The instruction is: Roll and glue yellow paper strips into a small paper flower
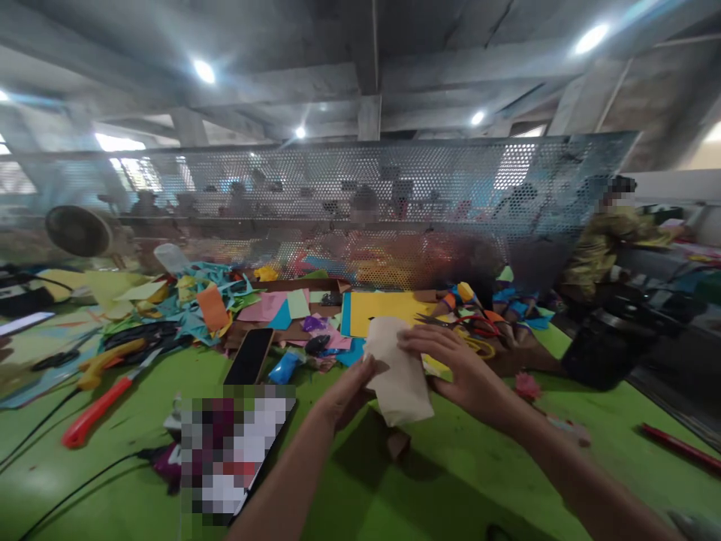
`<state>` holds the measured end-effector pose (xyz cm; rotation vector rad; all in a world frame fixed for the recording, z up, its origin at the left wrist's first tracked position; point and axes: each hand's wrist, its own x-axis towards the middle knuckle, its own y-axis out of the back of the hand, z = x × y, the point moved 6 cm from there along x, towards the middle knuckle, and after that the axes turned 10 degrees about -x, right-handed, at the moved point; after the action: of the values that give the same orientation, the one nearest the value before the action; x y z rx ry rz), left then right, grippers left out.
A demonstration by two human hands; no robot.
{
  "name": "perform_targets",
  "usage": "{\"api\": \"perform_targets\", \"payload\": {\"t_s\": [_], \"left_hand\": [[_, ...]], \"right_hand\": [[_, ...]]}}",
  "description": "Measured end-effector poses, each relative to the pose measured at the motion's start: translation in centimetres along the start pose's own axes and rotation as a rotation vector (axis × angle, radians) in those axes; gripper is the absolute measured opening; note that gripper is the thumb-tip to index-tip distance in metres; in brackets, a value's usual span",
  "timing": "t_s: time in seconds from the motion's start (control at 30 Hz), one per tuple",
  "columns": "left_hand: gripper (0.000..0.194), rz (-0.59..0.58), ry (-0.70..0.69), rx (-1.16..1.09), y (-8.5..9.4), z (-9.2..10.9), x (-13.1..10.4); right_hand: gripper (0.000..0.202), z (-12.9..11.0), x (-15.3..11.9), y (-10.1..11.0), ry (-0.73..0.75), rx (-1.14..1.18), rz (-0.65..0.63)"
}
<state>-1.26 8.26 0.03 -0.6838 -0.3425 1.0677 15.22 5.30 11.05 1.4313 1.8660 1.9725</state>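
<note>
A cream-coloured folded piece of paper (401, 387) is held up above the green table in front of me. My left hand (346, 394) grips its left edge, with the thumb on the near face and the other fingers mostly hidden behind. On the right side, my right hand (456, 368) lays its fingertips over the upper edge, its thumb lower down by the paper's side. Just under the paper is a small brown scrap (398, 443). Scissors with red handles (478, 324) lie beyond my right hand, and yellow sheets (383, 312) lie behind the paper.
Left of my hands lie a black phone (249, 357), a blue packet (285, 367) and a red-handled tool (104, 409). Coloured paper scraps (214, 308) pile up at the back. A black container (600, 342) and a red pen (679, 448) are on the right. A perforated metal screen (315, 188) stands behind.
</note>
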Motion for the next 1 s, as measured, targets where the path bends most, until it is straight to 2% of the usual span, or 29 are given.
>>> {"api": "perform_targets", "payload": {"t_s": [0.07,0.17,0.23,0.3,0.4,0.47,0.5,0.6,0.77,0.9,1.0], "left_hand": [[0.068,-0.010,0.031,-0.064,0.0,-0.3,0.0],[0.072,-0.003,0.077,-0.122,-0.1,-0.7,0.0],[0.070,-0.016,0.067,-0.147,-0.2,-0.7,0.1],[0.068,-0.050,0.051,-0.182,-0.3,-0.6,0.3],[0.067,-0.082,0.016,-0.260,-0.4,0.0,0.3],[0.066,-0.045,0.009,-0.303,-0.2,0.4,0.3],[0.065,-0.014,0.015,-0.315,-0.1,0.5,0.2],[0.066,0.060,0.027,-0.324,0.3,0.8,-0.1],[0.081,0.068,0.021,-0.275,0.1,1.2,-0.5],[0.085,0.077,0.019,-0.226,-0.1,1.6,-0.7],[0.087,0.144,0.021,-0.192,0.1,2.0,-1.1]], "right_hand": [[0.064,-0.4,-0.1,-0.1,0.000,0.015,0.023],[0.034,-0.3,-0.2,0.1,-0.056,0.091,0.070],[0.022,0.2,-0.5,0.3,-0.119,0.180,0.101],[0.018,1.1,-0.9,0.3,-0.235,0.352,0.122],[0.007,2.6,-1.6,0.0,-0.471,0.792,0.197],[0.007,3.2,-1.8,-0.3,-0.567,1.010,0.247],[0.008,3.5,-1.8,-0.3,-0.584,1.050,0.272],[0.019,4.5,-1.6,0.0,-0.568,1.003,0.339],[0.030,6.0,-1.4,0.1,-0.562,0.899,0.355],[0.023,6.2,-1.5,0.3,-0.572,0.825,0.357],[0.014,6.1,-1.6,0.7,-0.578,0.777,0.347]]}}
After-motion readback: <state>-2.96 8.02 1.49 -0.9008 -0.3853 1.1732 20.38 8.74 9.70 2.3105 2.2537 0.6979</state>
